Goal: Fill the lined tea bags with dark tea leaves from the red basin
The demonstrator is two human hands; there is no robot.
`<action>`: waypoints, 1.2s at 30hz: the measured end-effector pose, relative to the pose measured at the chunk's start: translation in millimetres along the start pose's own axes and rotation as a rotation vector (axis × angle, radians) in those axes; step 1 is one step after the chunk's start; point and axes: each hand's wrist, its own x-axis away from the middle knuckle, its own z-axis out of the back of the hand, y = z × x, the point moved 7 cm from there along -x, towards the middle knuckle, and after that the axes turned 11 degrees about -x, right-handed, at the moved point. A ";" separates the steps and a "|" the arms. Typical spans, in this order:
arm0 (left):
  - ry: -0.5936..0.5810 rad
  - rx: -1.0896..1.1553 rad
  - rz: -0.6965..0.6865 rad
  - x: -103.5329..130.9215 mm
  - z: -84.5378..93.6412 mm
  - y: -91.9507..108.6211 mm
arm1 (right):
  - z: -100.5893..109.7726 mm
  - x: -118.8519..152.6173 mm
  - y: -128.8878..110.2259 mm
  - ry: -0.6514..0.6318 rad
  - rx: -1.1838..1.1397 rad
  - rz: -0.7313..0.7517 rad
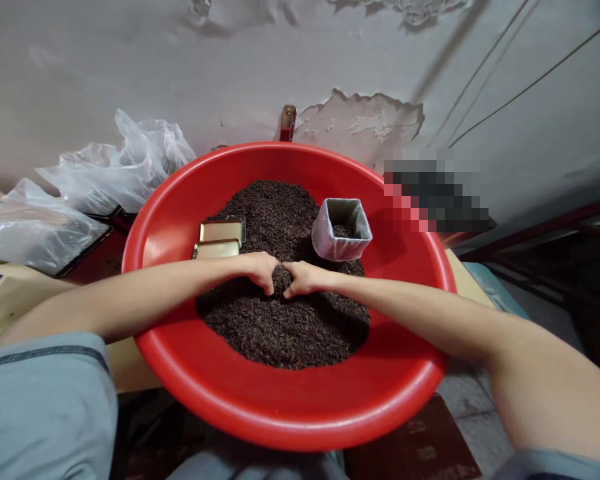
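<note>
Head-worn view, facing forward and down, near, above red basin (290, 403)

Tan surface (133, 367), showing either side; on it we log a wide red basin (300, 427). Clear plastic bags (40, 223) at left; whether they touch the tan, we can't tell.

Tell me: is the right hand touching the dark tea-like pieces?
Touching: the head view shows the right hand with fingers against the dark tea-like pieces.
</note>
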 end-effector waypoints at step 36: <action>0.416 1.062 0.044 19.3 97.0 -23.5 | 203.5 56.8 25.5 0.956 -0.390 0.240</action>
